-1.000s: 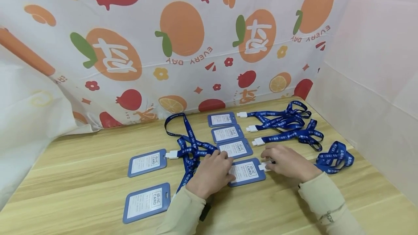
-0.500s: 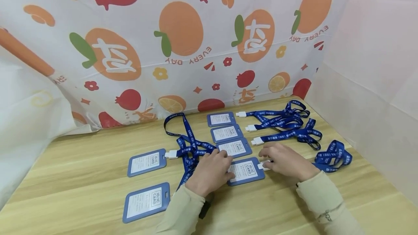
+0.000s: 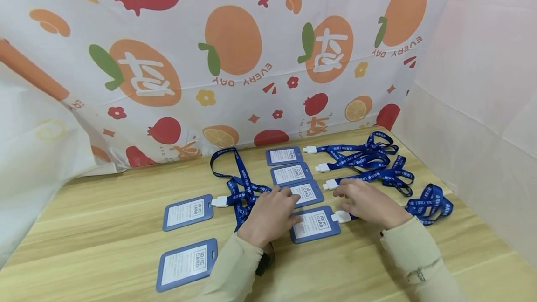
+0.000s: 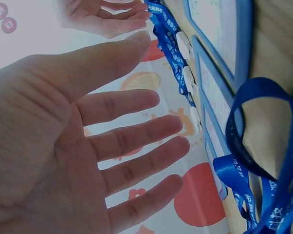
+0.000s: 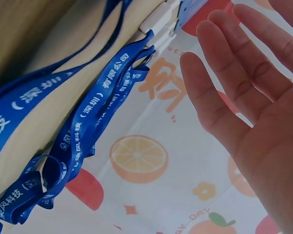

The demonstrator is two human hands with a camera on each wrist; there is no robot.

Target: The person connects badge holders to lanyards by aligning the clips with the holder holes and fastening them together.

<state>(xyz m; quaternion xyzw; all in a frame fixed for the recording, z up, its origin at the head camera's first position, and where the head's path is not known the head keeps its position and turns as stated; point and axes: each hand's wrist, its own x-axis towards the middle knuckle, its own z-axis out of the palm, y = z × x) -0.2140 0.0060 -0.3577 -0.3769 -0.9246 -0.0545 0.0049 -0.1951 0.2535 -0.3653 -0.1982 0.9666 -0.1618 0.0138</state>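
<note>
In the head view, my left hand (image 3: 270,216) hovers over the left edge of a blue ID card holder (image 3: 316,224), partly hiding it. The left wrist view shows that hand's fingers (image 4: 132,134) spread and holding nothing. My right hand (image 3: 371,203) is just above the white clip (image 3: 341,217) at the holder's slotted end. In the right wrist view its fingers (image 5: 241,73) are extended around nothing. The clip meets the holder's slot, and its blue lanyard (image 3: 432,206) runs under the right hand and lies bunched to the right.
Three more card holders (image 3: 284,155) lie in a column behind, each with a white-clipped lanyard (image 3: 356,158) on its right. At left, one holder (image 3: 188,212) has a clip at its slot; another (image 3: 187,264) lies nearer. Tangled lanyards (image 3: 243,185) sit between. Printed cloth (image 3: 235,106) hangs behind.
The right fingers have come up off the white clip, which now shows more fully. The left hand's fingers have lifted slightly from the holder. The holder has stayed nearly in place.
</note>
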